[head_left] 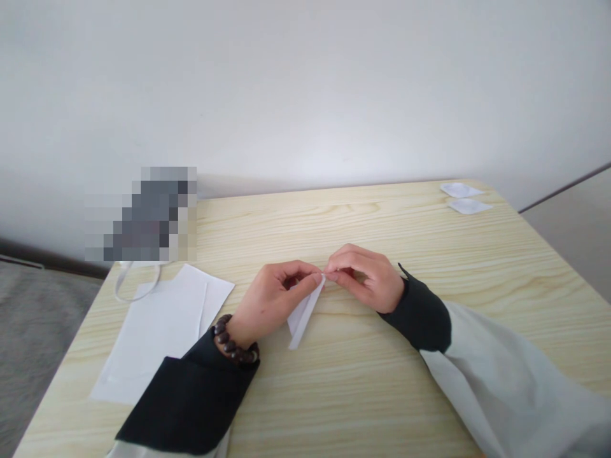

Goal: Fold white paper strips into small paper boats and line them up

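The folded paper point(305, 317) is pinched near its top by the left hand point(275, 296), and its tip is nipped by the right hand point(366, 273), presumably so that it is kept steady. It is held at the middle of the table point(382, 388), white and narrow, a long straight strip slanted along it. White sheets point(157, 327) are set aside, probably for working room.

White folded paper point(305, 318); pale yellow table point(363, 381) with streaky wood grain; dark brown bracelet point(229, 343); black cuffs point(195, 394); pale grey sleeves point(506, 362).
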Available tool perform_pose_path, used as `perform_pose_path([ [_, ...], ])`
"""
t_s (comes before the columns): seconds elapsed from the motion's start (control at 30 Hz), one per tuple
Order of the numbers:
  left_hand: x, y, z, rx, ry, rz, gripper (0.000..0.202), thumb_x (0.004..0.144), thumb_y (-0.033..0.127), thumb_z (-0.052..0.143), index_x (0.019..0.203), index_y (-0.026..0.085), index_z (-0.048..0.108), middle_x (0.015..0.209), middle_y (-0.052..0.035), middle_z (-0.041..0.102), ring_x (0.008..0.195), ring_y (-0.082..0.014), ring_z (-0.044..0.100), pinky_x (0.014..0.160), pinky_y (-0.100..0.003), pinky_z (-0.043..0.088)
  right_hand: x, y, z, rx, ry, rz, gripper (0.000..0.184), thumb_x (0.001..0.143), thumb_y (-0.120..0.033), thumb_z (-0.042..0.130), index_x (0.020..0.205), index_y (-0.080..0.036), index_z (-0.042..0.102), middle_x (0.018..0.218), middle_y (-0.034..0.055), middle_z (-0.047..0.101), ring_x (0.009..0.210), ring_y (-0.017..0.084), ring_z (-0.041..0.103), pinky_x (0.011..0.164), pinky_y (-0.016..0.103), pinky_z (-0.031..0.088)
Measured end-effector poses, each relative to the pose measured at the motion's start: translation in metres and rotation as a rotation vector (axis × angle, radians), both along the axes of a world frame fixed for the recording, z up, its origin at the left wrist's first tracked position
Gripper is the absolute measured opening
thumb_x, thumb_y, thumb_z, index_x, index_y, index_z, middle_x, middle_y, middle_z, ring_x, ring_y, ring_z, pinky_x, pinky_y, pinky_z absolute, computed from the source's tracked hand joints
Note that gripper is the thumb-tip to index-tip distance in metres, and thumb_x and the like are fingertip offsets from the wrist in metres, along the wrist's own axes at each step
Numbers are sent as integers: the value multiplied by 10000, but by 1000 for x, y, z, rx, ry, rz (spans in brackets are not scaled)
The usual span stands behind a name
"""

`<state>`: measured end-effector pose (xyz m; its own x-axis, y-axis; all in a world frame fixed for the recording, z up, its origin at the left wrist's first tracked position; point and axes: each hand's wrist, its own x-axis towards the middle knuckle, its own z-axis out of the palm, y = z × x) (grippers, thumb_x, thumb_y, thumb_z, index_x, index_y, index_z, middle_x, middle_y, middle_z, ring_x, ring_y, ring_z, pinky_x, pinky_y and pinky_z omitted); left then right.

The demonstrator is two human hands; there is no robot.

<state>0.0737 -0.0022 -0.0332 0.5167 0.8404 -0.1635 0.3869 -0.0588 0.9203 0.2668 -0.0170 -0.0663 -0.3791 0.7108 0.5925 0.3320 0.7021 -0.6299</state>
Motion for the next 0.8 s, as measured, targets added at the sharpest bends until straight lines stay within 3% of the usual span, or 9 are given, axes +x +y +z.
perform_pose_path([
  [0.13, -1, 0, 3, -40, -30, 3, 255, 817, 358, 570, 820, 136, 695, 764, -18, 678, 681, -128, 555, 603, -214, 409, 1, 0, -2, 71, -34, 51, 158, 893, -101, 481, 976, -202, 570, 871, 46, 621, 808, 125, 587, 707, 256, 500],
  [0.47, -3, 2, 2, -21, -60, -15, 269, 825, 377, 563, 758, 152, 694, 671, 10, 635, 583, -96, 505, 506, -188, 365, 4, 0, -4, 161, -151, 8, 214, 906, -107, 466, 1033, -245, 571, 934, 34, 621, 816, 113, 584, 661, 226, 475],
  [0.6, -2, 2, 0, 1, -35, 9, 259, 814, 372, 573, 746, 152, 691, 688, 3, 653, 615, -108, 539, 547, -194, 403, 2, -1, -3, 99, -105, 9, 143, 900, -123, 483, 983, -209, 563, 892, 40, 619, 800, 117, 579, 675, 230, 474],
  [0.7, 0, 1, -1, 28, -25, 34, 234, 800, 354, 584, 739, 154, 688, 685, 7, 662, 625, -110, 553, 581, -196, 424, -1, -2, 0, -12, -107, -42, 46, 885, -194, 523, 918, -183, 553, 795, 22, 595, 655, 98, 542, 571, 207, 442],
  [0.8, 2, 1, -1, 55, -11, 47, 214, 788, 337, 587, 724, 158, 684, 673, 9, 667, 625, -116, 562, 593, -202, 437, -2, -4, 3, -117, -131, -58, 61, 869, -231, 531, 870, -173, 550, 726, 2, 562, 571, 82, 496, 505, 193, 403],
])
